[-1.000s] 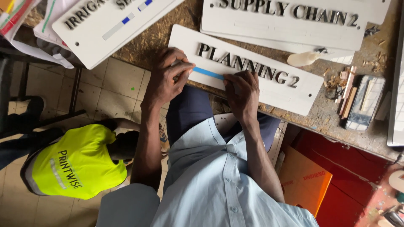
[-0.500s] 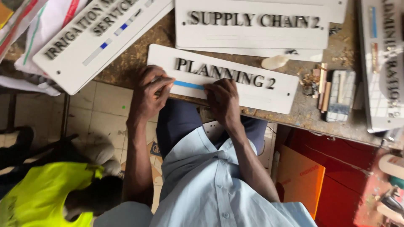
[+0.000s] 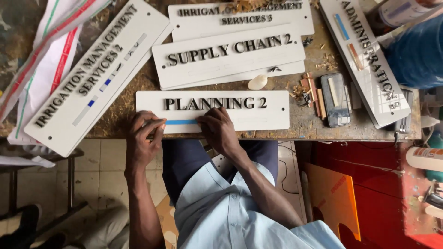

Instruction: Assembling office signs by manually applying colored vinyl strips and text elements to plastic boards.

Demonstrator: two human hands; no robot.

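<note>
I see my left hand [image 3: 144, 138] and right hand [image 3: 218, 129] flat on the white sign [image 3: 272, 113], fingers together pressing the blue strip [image 3: 181, 122]; phone [image 3: 335, 99] at 3 o'clock.

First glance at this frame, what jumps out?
The white sign plate with raised black letters, lying at the near edge of the sawdust-strewn workbench. The left hand and right hand press on its blue strip. More white sign plates fan out behind and to both sides.
</note>
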